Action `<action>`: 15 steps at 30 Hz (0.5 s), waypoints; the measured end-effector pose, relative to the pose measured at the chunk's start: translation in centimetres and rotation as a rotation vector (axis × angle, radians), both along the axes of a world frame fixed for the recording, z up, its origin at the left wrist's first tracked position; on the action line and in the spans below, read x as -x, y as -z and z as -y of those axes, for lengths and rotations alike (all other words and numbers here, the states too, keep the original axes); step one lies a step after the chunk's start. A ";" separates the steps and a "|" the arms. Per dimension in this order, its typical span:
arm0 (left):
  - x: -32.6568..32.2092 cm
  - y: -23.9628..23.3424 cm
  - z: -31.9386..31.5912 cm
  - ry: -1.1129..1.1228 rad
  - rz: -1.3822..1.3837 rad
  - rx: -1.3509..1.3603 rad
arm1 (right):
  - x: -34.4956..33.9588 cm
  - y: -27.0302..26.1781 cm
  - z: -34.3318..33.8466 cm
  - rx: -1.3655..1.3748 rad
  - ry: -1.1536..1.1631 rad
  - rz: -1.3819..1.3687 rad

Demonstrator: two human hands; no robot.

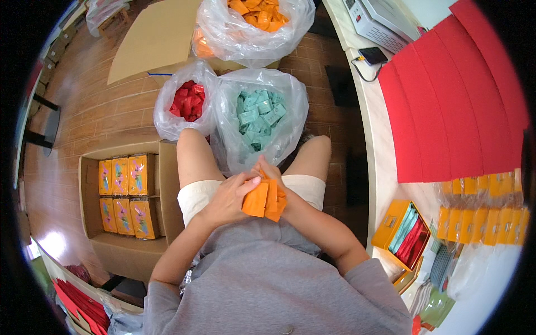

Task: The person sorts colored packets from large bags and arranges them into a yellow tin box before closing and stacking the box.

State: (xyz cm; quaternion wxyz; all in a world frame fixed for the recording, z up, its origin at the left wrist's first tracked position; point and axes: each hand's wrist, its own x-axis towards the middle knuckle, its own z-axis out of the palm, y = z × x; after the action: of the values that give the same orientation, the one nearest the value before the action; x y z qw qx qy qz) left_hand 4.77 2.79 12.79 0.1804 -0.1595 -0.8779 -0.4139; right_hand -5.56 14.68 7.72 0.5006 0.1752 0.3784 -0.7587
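Note:
Over my lap, several orange sachets (256,200) are gathered into a small fanned bunch. The thumb of my left hand (228,196) lies along the bunch's upper left side. My right hand (270,171) grips it from the far right, its fingers partly hidden behind the sachets. Just beyond my hands, between my knees, stands a clear plastic bag (295,94) of pale green sachets (261,113). To my right on the counter, an open yellow tin (387,226) contains green sachets (404,228) and red sachets (412,243) in rows.
Left of it is a bag of red sachets (188,100); a larger bag of orange sachets (259,14) stands behind. A cardboard box (121,251) by my left leg holds wrapped yellow tins (138,173). Red sheets (444,100), a phone (372,55) and more yellow tins (481,226) occupy the counter.

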 end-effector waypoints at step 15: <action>-0.7 -0.9 1.2 -0.356 0.548 -1.018 | 0.3 -5.5 -1.0 -0.268 -0.146 -0.999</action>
State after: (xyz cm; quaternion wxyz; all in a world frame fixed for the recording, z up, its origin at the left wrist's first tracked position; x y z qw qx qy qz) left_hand 5.45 1.55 13.74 0.0680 0.2086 -0.5971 -0.7716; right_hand -5.87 15.68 13.24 0.2838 -0.1723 0.6762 -0.6577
